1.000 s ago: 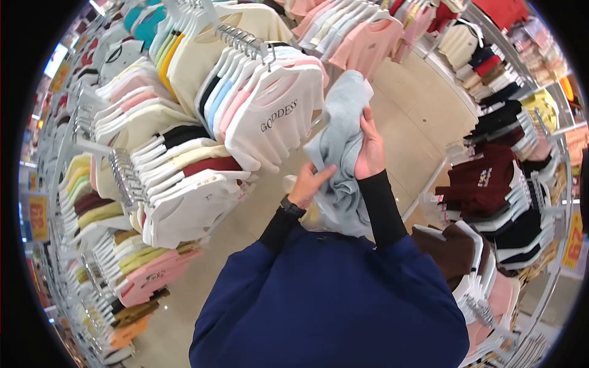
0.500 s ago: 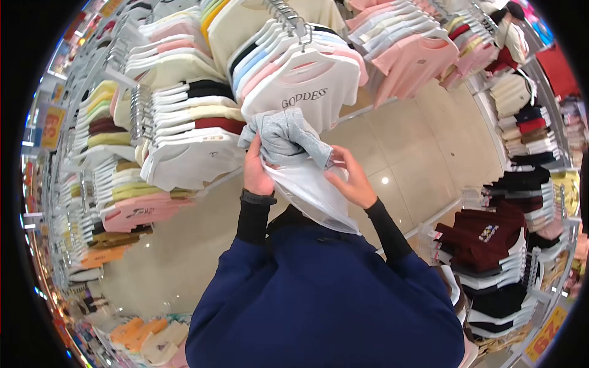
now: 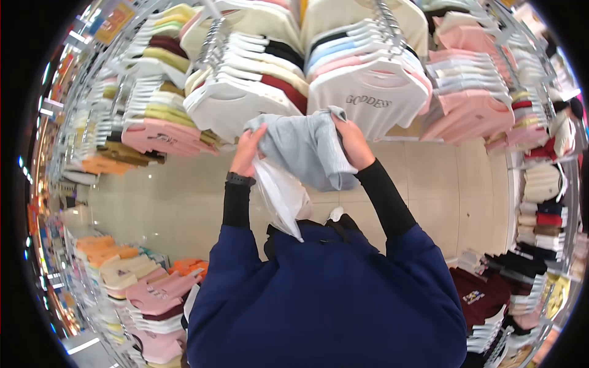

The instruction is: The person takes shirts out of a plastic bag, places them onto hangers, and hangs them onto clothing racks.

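A light grey garment (image 3: 297, 147) is stretched between my two hands, bunched and partly folded, in front of my body. My left hand (image 3: 247, 151), with a dark watch at the wrist, is closed on its left end. A thin white plastic bag (image 3: 280, 195) hangs beneath that hand. My right hand (image 3: 356, 145) grips the garment's upper right part, with a ribbed edge hanging beside it. Just beyond the garment is a white shirt (image 3: 369, 95) lettered "GODDESS" on its rack.
Racks of hung shirts run along the far side, among them a white shirt (image 3: 242, 104) and a pink shirt (image 3: 469, 116). Tiled floor (image 3: 423, 184) lies between the racks. More clothes, including a maroon top (image 3: 478, 295), hang nearer on both sides.
The view has turned to the right. The grey garment, bunched over the white bag before, is now spread between both hands, and the bag hangs below my left hand.
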{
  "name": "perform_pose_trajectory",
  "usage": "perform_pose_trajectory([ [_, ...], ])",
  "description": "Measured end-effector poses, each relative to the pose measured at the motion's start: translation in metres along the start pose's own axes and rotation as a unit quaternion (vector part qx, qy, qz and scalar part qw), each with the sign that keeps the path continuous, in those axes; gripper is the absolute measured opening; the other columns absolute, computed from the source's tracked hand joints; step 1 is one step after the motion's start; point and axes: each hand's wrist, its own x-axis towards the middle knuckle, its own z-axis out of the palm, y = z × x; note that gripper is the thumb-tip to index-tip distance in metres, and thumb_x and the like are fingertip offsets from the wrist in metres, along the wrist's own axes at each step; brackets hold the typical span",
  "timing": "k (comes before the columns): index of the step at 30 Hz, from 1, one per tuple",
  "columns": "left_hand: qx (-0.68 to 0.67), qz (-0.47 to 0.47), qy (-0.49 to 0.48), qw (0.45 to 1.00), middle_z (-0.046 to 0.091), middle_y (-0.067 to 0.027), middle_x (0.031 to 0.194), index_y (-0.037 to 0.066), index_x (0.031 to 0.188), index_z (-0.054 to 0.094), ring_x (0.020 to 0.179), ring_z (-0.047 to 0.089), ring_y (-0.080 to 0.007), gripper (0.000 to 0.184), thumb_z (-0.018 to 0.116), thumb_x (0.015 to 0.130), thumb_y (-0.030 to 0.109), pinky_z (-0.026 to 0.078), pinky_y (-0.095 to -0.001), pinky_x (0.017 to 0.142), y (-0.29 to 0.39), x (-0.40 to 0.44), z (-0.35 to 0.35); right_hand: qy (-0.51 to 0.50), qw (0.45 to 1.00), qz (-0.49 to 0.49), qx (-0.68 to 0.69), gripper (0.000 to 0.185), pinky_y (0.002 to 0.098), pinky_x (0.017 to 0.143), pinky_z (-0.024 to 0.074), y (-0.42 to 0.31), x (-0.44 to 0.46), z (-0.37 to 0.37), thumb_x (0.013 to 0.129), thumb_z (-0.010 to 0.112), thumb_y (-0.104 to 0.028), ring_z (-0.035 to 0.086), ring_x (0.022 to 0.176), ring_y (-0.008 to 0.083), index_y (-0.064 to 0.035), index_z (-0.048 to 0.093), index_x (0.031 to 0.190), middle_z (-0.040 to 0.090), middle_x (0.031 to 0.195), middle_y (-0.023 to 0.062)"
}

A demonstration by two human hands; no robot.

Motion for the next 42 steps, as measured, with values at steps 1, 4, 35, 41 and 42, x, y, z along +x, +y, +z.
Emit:
perform_pose_trajectory([
  [1,0.049,0.022,0.026,0.998,0.065,-0.0027,0.093,0.003,0.117,0.054,0.081,0.061,-0.0092,0.037,0.065,0.091,0.027,0.048,-0.0247,0.068,-0.008,0.003,-0.013,-0.014,0.997,0.045,0.059,0.03,0.0267,0.072,0.0507,-0.001,0.005,0.013,0.1,0.05,-0.033,0.062,0.079,0.0106,-0.0059,0.06,0.106,0.065,0.09,0.004],
  [4,0.126,0.136,0.104,0.977,0.063,0.0,0.084,0.003,0.116,0.056,0.083,0.06,-0.01,0.035,0.066,0.091,0.026,0.045,-0.0246,0.075,-0.025,-0.011,-0.029,-0.039,0.979,0.076,0.183,0.028,0.0286,0.075,0.0522,0.002,0.01,0.054,0.101,0.048,-0.034,0.065,0.085,0.0146,-0.0079,0.056,0.107,0.066,0.097,0.0036],
  [35,0.138,0.148,-0.21,0.957,0.061,0.0032,0.084,0.002,0.098,0.065,0.074,0.05,-0.0036,0.016,0.062,0.091,0.017,0.042,-0.0216,0.066,0.084,-0.018,-0.157,0.01,0.72,-0.353,-0.597,0.051,0.0419,0.092,0.0449,0.099,0.019,0.158,0.082,0.071,-0.02,0.055,0.11,0.0359,0.0021,0.049,0.122,0.056,0.119,0.0188],
  [41,0.253,0.211,-0.228,0.916,0.062,0.0023,0.078,0.002,0.095,0.067,0.074,0.051,-0.0044,0.017,0.066,0.086,0.016,0.042,-0.0223,0.067,0.112,-0.044,-0.173,-0.114,0.801,-0.288,-0.513,0.044,0.0426,0.089,0.0442,0.116,0.042,0.243,0.08,0.069,-0.014,0.055,0.105,0.0366,-0.0005,0.052,0.118,0.06,0.113,0.0182],
  [42,0.256,0.225,-0.217,0.915,0.062,0.002,0.078,0.002,0.095,0.067,0.073,0.052,-0.0049,0.017,0.067,0.086,0.016,0.043,-0.0226,0.068,0.113,-0.048,-0.178,-0.118,0.806,-0.249,-0.524,0.037,0.0416,0.086,0.045,0.116,0.046,0.251,0.081,0.068,-0.013,0.057,0.1,0.0369,-0.0001,0.055,0.113,0.062,0.108,0.0182],
])
